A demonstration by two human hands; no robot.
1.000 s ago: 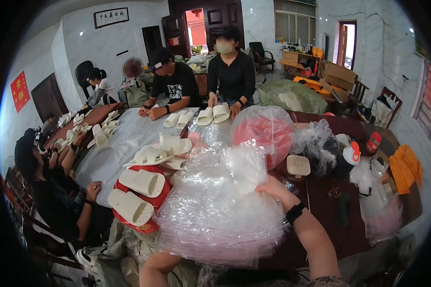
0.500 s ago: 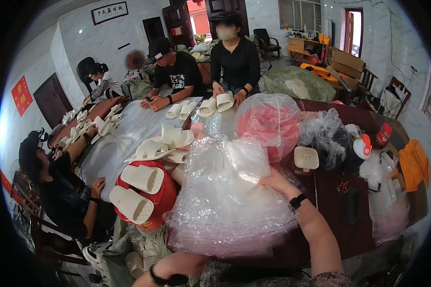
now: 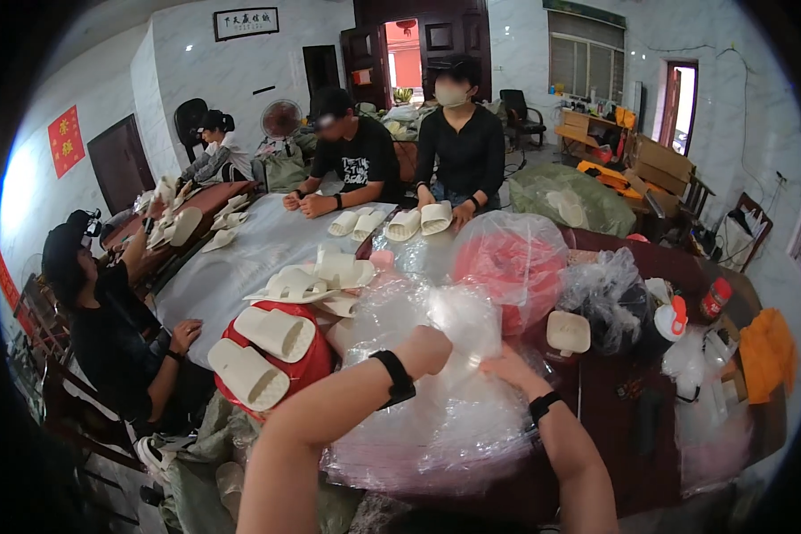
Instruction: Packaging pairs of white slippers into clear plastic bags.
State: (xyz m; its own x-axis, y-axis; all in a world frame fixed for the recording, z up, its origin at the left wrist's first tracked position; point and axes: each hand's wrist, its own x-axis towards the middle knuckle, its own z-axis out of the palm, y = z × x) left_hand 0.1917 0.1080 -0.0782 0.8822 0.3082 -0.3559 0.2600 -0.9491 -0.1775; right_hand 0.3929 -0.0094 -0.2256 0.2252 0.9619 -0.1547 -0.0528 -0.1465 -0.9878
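Plastic bags (image 3: pixel 458 423): lay beneath my left hand (image 3: pixel 429 350).
Right hand (image 3: pixel 509 370): touched their right edge.
Fingers' grip: I couldn't tell, either hand.

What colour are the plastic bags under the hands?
The plastic bags are clear, tinged pink toward the near edge; best seen in the head view.

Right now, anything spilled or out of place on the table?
Possibly: small reddish-brown bits lie loose on the dark table, right of the right hand. They look spilled; too small to identify.
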